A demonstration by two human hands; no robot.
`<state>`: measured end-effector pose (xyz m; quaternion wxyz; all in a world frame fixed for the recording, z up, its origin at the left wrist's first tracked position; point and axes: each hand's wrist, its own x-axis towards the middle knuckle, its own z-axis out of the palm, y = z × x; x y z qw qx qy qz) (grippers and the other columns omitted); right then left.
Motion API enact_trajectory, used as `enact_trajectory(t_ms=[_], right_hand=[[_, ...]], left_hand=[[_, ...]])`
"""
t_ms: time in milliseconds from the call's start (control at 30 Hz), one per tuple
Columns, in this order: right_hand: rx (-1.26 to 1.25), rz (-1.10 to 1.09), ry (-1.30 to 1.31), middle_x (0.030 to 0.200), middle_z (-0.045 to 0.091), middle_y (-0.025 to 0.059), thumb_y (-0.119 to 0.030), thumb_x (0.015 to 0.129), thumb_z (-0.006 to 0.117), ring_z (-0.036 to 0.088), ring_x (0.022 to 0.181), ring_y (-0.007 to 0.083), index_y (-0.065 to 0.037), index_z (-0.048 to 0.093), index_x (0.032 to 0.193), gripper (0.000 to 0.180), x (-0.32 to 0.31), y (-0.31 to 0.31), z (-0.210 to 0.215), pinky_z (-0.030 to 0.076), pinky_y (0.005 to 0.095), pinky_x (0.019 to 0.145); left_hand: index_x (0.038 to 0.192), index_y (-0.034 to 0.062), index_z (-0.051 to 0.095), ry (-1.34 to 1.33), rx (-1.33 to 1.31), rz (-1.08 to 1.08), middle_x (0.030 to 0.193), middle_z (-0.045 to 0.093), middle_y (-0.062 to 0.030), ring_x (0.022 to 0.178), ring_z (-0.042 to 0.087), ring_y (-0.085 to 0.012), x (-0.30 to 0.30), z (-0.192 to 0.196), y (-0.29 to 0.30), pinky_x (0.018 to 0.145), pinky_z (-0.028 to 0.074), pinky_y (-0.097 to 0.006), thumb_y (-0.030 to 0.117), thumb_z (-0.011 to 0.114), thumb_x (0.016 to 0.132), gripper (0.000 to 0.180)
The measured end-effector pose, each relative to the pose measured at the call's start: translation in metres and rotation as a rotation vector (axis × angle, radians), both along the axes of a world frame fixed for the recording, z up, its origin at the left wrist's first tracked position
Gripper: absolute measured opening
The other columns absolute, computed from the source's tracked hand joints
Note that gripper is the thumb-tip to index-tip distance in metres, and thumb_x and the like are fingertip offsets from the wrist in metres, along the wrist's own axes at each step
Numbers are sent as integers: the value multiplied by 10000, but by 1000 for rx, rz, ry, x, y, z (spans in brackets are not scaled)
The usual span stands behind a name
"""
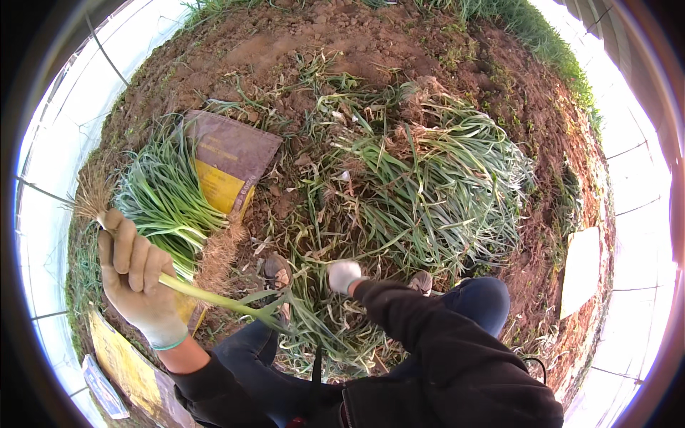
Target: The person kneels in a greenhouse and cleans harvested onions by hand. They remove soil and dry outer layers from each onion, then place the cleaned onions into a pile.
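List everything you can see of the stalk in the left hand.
The stalk is a single slender plant, whitish near the base, light green further along, opening into darker green leaves. A dry-looking, tan tuft of roots fans from its base. It slants from upper left to lower right, gloved left hand around it near the roots. Where its leaf tips end is hard to tell.

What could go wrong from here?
The long-leaved plant in the left hand trails toward loose leaves between the legs; it might tangle or tear.
That hand overlaps the green bundle in view; if close, it could knock it askew.
A shoe stands by leaf litter, possibly slippery underfoot.
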<state>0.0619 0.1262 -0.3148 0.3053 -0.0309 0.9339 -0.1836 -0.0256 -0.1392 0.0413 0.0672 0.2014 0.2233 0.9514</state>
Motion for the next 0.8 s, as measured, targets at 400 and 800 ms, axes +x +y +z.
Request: enact_trajectory(t_ms=[400, 800], right_hand=[[435, -115, 217, 1091, 637, 105, -289, 865, 605, 580, 1040, 301, -123, 713, 979, 229, -160, 68, -25, 484, 412, 878], [-411, -129, 768, 750, 701, 80, -296, 908, 657, 641, 593, 177, -64, 746, 876, 251, -155, 107, 330, 542, 353, 609]], left_hand=[[1101, 33, 507, -210, -226, 69, 559, 322, 58, 395, 236, -39, -6, -11, 46, 346, 230, -205, 259, 404, 1034, 258], [1073, -5, 545, -393, -396, 93, 589, 376, 45, 408, 243, -34, 17, -11, 74, 369, 187, -209, 188, 527, 952, 229]])
